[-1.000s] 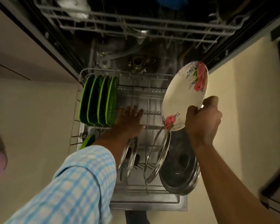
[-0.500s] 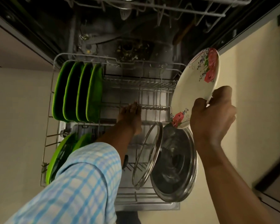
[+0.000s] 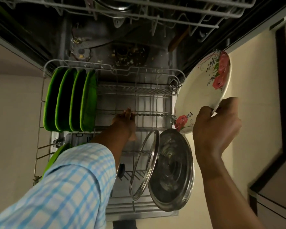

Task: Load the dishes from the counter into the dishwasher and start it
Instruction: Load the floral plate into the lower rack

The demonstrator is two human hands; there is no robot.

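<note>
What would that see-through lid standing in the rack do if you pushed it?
The glass lid is round and stands on edge, so a nudge would probably tip or roll it, though wires of the lower rack likely catch it. It looks stiff, and being glass, might crack if knocked against the steel lid beside it.

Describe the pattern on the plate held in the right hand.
The plate is cream with pink roses; head view.

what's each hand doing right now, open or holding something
Left hand: open, straight fingers touching a tine row in the lower rack.
Right hand: gripping the floral plate by its rim.
</note>
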